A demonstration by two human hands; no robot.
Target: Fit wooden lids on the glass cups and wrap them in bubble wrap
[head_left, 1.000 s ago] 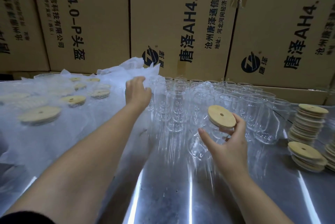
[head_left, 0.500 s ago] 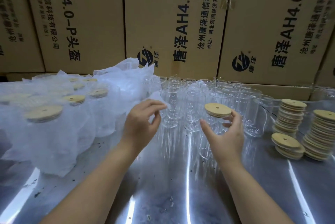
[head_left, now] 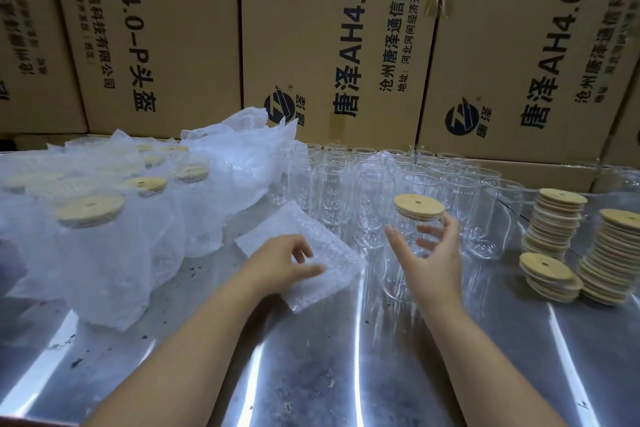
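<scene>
Bubble wrap sheet lowered; boxes read AH4.0-P.

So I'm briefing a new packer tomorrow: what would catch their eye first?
Mid-table, the right hand curls round a glass cup capped with a wooden lid, while the left hand holds a bubble wrap sheet beside it. Bare cups line up behind; wrapped cups crowd the left, lid stacks the right.
</scene>
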